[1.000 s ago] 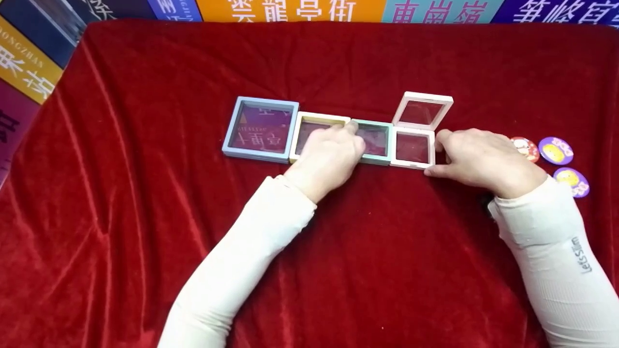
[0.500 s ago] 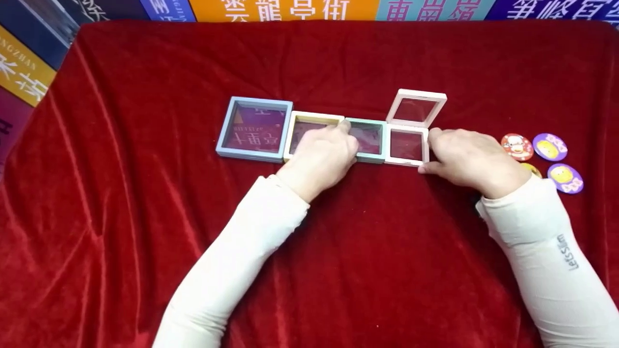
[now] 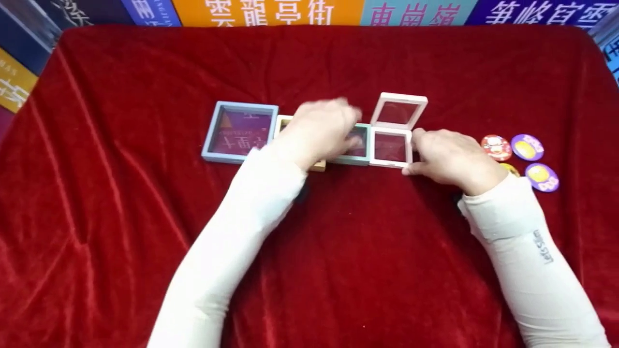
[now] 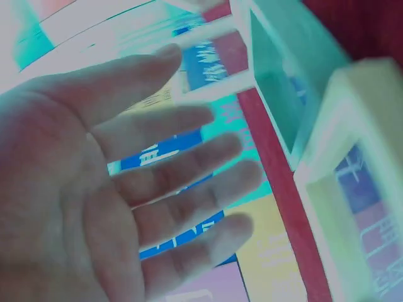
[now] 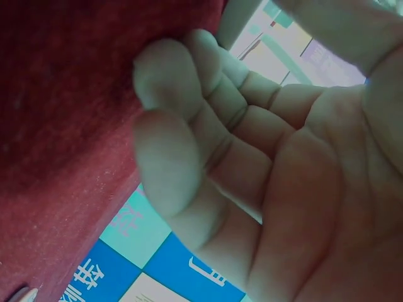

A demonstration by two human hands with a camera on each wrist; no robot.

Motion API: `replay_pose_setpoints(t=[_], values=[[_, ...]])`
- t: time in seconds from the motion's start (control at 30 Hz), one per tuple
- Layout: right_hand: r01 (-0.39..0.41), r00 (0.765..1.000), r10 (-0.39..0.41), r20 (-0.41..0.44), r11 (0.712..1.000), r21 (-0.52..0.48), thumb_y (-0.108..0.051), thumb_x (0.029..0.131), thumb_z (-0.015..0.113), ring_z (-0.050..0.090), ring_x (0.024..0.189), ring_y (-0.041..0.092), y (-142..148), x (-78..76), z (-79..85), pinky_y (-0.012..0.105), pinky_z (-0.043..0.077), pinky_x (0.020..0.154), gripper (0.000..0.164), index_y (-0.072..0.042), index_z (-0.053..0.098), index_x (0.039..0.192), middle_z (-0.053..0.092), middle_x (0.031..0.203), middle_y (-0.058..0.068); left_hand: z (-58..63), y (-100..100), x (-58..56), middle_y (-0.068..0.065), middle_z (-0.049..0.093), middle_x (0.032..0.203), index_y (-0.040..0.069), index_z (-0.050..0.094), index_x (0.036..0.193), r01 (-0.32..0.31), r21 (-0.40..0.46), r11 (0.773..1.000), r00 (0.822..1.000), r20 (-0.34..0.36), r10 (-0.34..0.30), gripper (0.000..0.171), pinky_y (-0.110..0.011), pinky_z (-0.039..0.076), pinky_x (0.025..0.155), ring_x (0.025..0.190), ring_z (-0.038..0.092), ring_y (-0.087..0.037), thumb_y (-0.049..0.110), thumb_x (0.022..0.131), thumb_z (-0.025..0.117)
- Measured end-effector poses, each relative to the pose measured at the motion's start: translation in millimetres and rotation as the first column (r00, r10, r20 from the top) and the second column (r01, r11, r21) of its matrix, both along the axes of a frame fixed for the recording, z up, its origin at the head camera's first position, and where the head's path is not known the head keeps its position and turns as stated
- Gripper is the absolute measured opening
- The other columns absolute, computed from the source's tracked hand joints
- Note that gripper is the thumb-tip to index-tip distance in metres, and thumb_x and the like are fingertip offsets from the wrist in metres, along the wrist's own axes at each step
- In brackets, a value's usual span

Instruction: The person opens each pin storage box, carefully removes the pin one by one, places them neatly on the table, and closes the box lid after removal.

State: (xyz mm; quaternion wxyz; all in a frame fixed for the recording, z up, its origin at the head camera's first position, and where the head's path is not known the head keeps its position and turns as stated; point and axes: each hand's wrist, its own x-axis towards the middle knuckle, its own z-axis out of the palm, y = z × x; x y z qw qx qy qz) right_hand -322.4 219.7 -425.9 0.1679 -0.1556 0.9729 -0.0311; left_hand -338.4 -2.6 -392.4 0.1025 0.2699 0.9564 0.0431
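Observation:
A row of square display cases with clear film crosses the cloth: blue [image 3: 209, 140], yellow [image 3: 283, 123], green [image 3: 360, 158] and pale pink [image 3: 390, 164]. The pink one's lid [image 3: 378, 110] stands raised. My left hand [image 3: 321, 128] hovers over the yellow and green cases, hiding much of both. In the left wrist view its fingers [image 4: 182, 170] are extended and spread, holding nothing, beside the green and yellow rims. My right hand [image 3: 449, 157] grips the pink case's right side, thumb at the front corner and index finger at the back; its other fingers [image 5: 167, 163] curl near the cloth.
Several round button badges [image 3: 541, 178], purple, red and yellow, lie right of my right hand. Red velvet cloth [image 3: 367, 251] covers the table. Colourful panels with large lettering [image 3: 271, 12] stand along the back edge.
My left hand has lifted off the yellow and green cases, its fingers loosening. My right hand stays at the pink case. The head view has shifted, so everything appears further left.

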Motion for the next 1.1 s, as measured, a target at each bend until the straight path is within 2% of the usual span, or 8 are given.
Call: replay_pose_setpoints(t=[0.2, 0.27, 0.4, 0.47, 0.57, 0.77, 1.0, 1.1], values=[[0.0, 1.0, 0.0, 0.006, 1.0, 0.007, -0.033, 0.078, 0.074, 0.061, 0.08, 0.036, -8.7, -0.3, -3.7, 0.054, 0.045, 0.066, 0.04, -0.004, 0.054, 0.096, 0.064, 0.085, 0.017, 0.3, 29.5, -24.7, -0.005, 0.046, 0.146, 0.016, 0.034, 0.146, -0.024, -0.016, 1.0, 0.999, -0.024, 0.023, 0.054, -0.04, 0.044, 0.104, 0.131, 0.048, -0.023, 0.034, 0.097, 0.047], [-0.008, 1.0, 0.008, 0.013, 1.0, 0.008, -0.033, 0.078, 0.074, 0.062, 0.081, 0.037, -12.3, -1.0, -5.1, 0.053, 0.046, 0.066, 0.04, -0.004, 0.054, 0.097, 0.064, 0.085, 0.017, -4.4, 36.0, -26.8, -0.003, 0.048, 0.145, 0.017, 0.036, 0.145, -0.027, -0.021, 0.999, 0.999, -0.024, 0.026, 0.05, -0.038, 0.044, 0.104, 0.131, 0.049, -0.021, 0.03, 0.098, 0.047], [-0.014, 0.999, 0.013, 0.031, 1.0, 0.008, -0.033, 0.078, 0.074, 0.061, 0.08, 0.036, -19.1, -2.1, -7.5, 0.052, 0.046, 0.066, 0.041, -0.004, 0.054, 0.099, 0.064, 0.086, 0.017, -16.7, 40.5, -23.1, -0.006, 0.064, 0.123, 0.014, 0.056, 0.125, -0.037, 0.006, 0.999, 0.994, -0.103, 0.037, 0.03, -0.04, 0.052, 0.091, 0.111, 0.063, -0.024, 0.015, 0.099, 0.041], [-0.012, 0.999, 0.012, 0.04, 1.0, 0.014, -0.034, 0.078, 0.074, 0.061, 0.081, 0.035, -21.2, -2.4, -7.7, 0.052, 0.046, 0.067, 0.041, -0.004, 0.054, 0.1, 0.065, 0.087, 0.017, -20.5, 40.8, -20.8, -0.007, 0.068, 0.115, 0.012, 0.06, 0.12, -0.046, 0.012, 0.999, 0.988, -0.15, 0.047, 0.029, -0.041, 0.054, 0.086, 0.104, 0.066, -0.025, 0.01, 0.099, 0.04], [-0.003, 0.999, 0.001, 0.047, 1.0, 0.029, -0.034, 0.08, 0.073, 0.062, 0.082, 0.036, -21.2, -2.1, -6.4, 0.053, 0.046, 0.067, 0.042, -0.004, 0.053, 0.101, 0.065, 0.088, 0.018, -20.7, 42.4, -17.8, -0.008, 0.066, 0.122, 0.012, 0.058, 0.126, -0.061, 0.011, 0.998, 0.983, -0.173, 0.062, 0.032, -0.04, 0.055, 0.086, 0.105, 0.066, -0.024, 0.009, 0.099, 0.04], [0.017, 0.999, -0.018, 0.045, 0.999, 0.028, -0.035, 0.079, 0.073, 0.061, 0.081, 0.035, -13.6, -0.5, -3.6, 0.052, 0.046, 0.066, 0.043, -0.004, 0.053, 0.102, 0.064, 0.087, 0.017, -15.0, 51.8, -7.1, -0.006, 0.05, 0.143, 0.011, 0.043, 0.142, -0.049, -0.014, 0.999, 0.991, -0.122, 0.047, 0.042, -0.037, 0.053, 0.091, 0.117, 0.061, -0.021, 0.009, 0.101, 0.037], [0.028, 0.999, -0.028, 0.032, 1.0, 0.014, -0.034, 0.078, 0.074, 0.062, 0.079, 0.035, -0.9, 0.7, -2.8, 0.051, 0.046, 0.064, 0.041, -0.005, 0.054, 0.1, 0.066, 0.087, 0.018, -9.9, 56.4, -1.5, -0.003, 0.072, 0.1, 0.019, 0.069, 0.101, -0.024, 0.071, 0.997, 0.991, -0.13, 0.033, 0.022, -0.04, 0.056, 0.075, 0.092, 0.069, -0.023, 0.011, 0.093, 0.05], [0.029, 0.999, -0.029, 0.046, 1.0, 0.0, -0.035, 0.078, 0.074, 0.062, 0.08, 0.035, -0.1, -1.6, -1.9, 0.051, 0.046, 0.064, 0.042, -0.005, 0.055, 0.1, 0.067, 0.089, 0.018, -7.3, 55.9, -2.1, -0.002, 0.073, 0.097, 0.021, 0.07, 0.098, -0.023, 0.055, 0.998, 0.991, -0.13, 0.03, 0.021, -0.041, 0.056, 0.073, 0.09, 0.069, -0.023, 0.012, 0.091, 0.053]])
